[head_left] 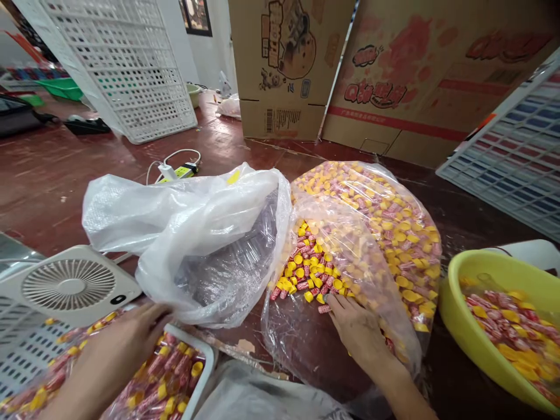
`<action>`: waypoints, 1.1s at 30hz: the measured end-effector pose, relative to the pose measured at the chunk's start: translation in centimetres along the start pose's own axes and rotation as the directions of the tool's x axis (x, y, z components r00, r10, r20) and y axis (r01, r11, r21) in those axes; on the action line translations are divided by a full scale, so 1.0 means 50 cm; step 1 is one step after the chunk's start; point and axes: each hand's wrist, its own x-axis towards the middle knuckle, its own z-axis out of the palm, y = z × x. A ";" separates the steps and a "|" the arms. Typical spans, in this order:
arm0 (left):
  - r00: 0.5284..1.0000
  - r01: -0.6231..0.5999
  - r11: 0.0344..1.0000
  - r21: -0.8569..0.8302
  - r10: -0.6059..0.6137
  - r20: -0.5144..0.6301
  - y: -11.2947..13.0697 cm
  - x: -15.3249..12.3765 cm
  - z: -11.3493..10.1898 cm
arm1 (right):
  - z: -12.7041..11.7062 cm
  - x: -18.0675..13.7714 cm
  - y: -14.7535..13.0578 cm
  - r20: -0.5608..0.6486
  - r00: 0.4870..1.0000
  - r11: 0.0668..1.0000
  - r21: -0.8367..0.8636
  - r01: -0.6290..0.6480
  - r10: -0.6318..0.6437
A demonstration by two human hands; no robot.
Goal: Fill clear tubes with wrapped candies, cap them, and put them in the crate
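Observation:
My right hand [356,329] lies inside the mouth of a big clear plastic bag [394,233] full of small red tubes with yellow caps [306,268]; its fingers are curled at the edge of the pile, and whether they grip any is hidden. My left hand [120,344] reaches forward over a white tray [205,356] of the same capped tubes, fingertips touching the bottom of a crumpled cloudy plastic bag [192,233]. Its fingers look stretched but are partly blurred.
A white desk fan [72,286] lies flat at the left. A yellow-green basin [476,326] with more tubes sits at the right. Cardboard boxes [332,64], white lattice crates [126,64] and a power strip [177,171] stand behind on the red floor.

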 end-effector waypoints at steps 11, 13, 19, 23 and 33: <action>0.936 -0.352 0.920 0.171 0.352 0.031 0.188 0.254 0.061 | -0.010 -0.040 -0.021 -0.131 0.981 0.874 0.482 -0.063 0.143; 0.921 -0.387 0.914 0.125 0.389 0.010 0.187 0.240 0.063 | -0.026 -0.040 -0.030 -0.097 0.967 0.723 0.682 -0.108 0.236; 0.926 -0.290 0.758 -0.584 0.376 0.028 0.263 0.101 0.035 | -0.082 0.012 -0.091 -0.156 0.927 0.450 0.893 -0.014 0.340; 0.906 0.022 0.522 -0.853 0.351 0.238 0.329 0.035 0.017 | -0.119 0.050 -0.123 -0.278 0.940 0.525 0.840 0.139 0.196; 0.862 0.474 -0.133 -0.871 0.272 0.428 0.380 0.019 0.057 | -0.087 0.040 -0.173 -0.425 0.902 0.730 0.593 0.340 -0.075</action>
